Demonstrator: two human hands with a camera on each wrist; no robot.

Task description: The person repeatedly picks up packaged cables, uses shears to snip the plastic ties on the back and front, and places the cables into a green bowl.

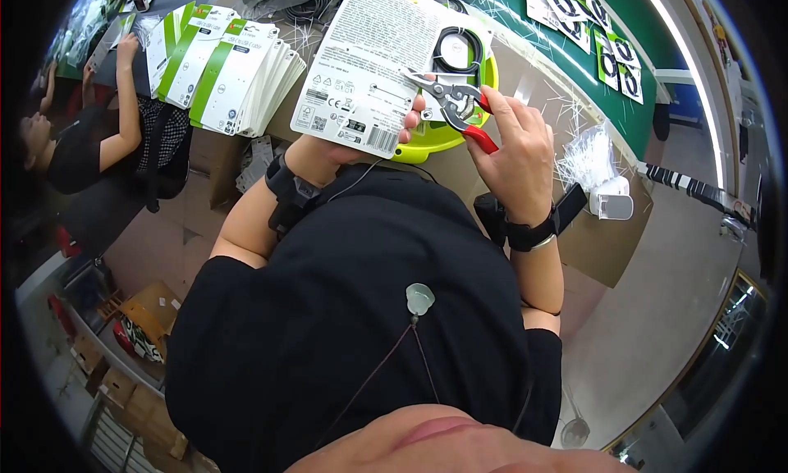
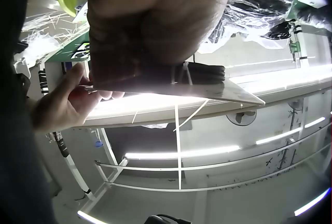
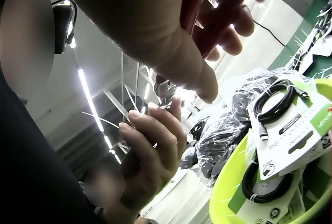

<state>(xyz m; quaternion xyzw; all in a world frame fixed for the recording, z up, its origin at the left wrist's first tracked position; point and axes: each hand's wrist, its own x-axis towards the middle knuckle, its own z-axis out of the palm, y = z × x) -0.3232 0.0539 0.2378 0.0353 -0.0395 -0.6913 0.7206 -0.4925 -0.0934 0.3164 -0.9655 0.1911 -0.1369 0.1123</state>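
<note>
My left hand (image 1: 335,151) holds a white printed packaging card (image 1: 361,63) from below, its text and barcode side facing up. In the left wrist view a coil of black cable (image 2: 207,71) lies along the card's other side, and a thin white tie tail (image 2: 177,130) sticks out from the printed side. My right hand (image 1: 521,153) grips red-handled cutters (image 1: 450,95), their metal tips over the card's right part, close to my left fingertips. Under the card stands a yellow-green basin (image 1: 413,152); it contains carded black cables (image 3: 270,182).
A fanned stack of white and green cards (image 1: 238,87) stands on the left. Carded cables (image 1: 616,59) lie on the green table (image 1: 525,13) at back right. White tie scraps (image 1: 591,157) are heaped at right. Another person (image 1: 115,137) works at far left.
</note>
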